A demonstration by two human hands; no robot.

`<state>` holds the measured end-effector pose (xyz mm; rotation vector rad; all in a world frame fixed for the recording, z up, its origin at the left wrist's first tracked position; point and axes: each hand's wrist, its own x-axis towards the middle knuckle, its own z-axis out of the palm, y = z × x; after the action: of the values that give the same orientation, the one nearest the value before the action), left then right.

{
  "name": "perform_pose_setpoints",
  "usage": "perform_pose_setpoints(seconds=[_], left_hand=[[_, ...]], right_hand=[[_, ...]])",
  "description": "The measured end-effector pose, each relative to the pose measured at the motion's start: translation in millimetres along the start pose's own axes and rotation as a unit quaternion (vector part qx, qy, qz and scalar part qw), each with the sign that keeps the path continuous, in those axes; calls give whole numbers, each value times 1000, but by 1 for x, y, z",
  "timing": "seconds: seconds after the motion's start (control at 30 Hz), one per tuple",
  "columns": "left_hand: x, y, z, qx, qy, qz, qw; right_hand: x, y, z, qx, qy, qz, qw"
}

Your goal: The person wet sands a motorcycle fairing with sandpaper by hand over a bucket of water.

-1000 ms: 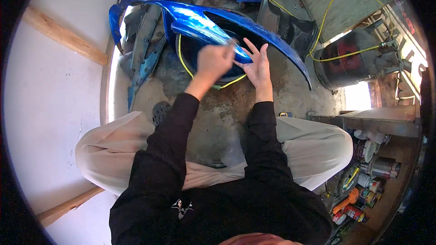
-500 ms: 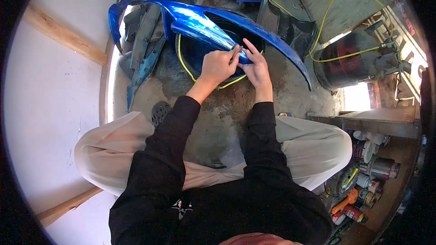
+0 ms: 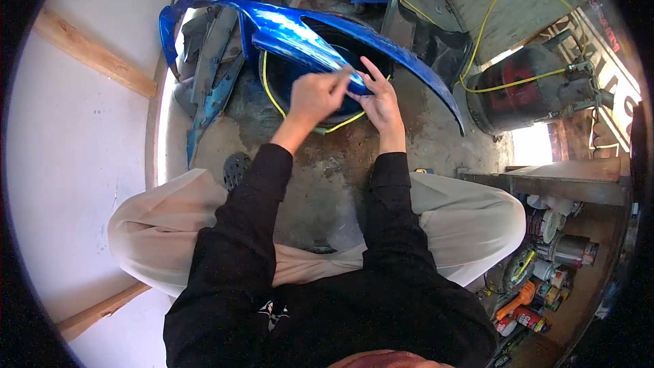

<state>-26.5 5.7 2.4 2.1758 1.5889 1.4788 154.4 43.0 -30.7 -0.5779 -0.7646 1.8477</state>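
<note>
A glossy blue motorcycle fairing panel (image 3: 286, 31) rests over a round black tub (image 3: 274, 82), its long curved arm sweeping down to the right. My right hand (image 3: 381, 103) grips the narrow tip of the panel's middle prong between thumb and fingers, with the index finger raised. My left hand (image 3: 315, 99) is closed beside that tip, thumb and fingertips at the prong's edge. Motion blurs it slightly, and whatever it pinches is too small to make out.
A yellow hose (image 3: 274, 99) runs by the tub and on to a dark compressor tank (image 3: 511, 92) at right. Blue and dark panels (image 3: 214, 82) lie left and behind. At lower right stands a wooden shelf (image 3: 572, 191) with several cans. A white wall (image 3: 75, 129) borders the left.
My left hand has shifted slightly left and back from the prong's tip. The right hand keeps its hold, and the whole view has drifted a little.
</note>
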Motion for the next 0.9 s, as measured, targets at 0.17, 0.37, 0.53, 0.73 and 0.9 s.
perform_pose_setpoints(seconds=[0.17, 0.37, 0.53, 0.73, 0.9], left_hand=[[38, -84, -59, 128, 116, -163, 971], [12, -26, -11, 78, 31, -109, 990], [29, -46, -27, 78, -30, -113, 990], [45, -78, -46, 146, 91, -178, 969], [7, -7, -7, 27, -48, -40, 998]], right_hand=[[-1, 1, 14, 21, -12, 7, 1000], [-1, 2, 1, 18, -2, -2, 1000], [-4, -2, -2, 5, 0, 6, 1000], [1, 1, 12, 18, -17, 3, 1000], [-2, -1, 1, 2, -3, 6, 1000]])
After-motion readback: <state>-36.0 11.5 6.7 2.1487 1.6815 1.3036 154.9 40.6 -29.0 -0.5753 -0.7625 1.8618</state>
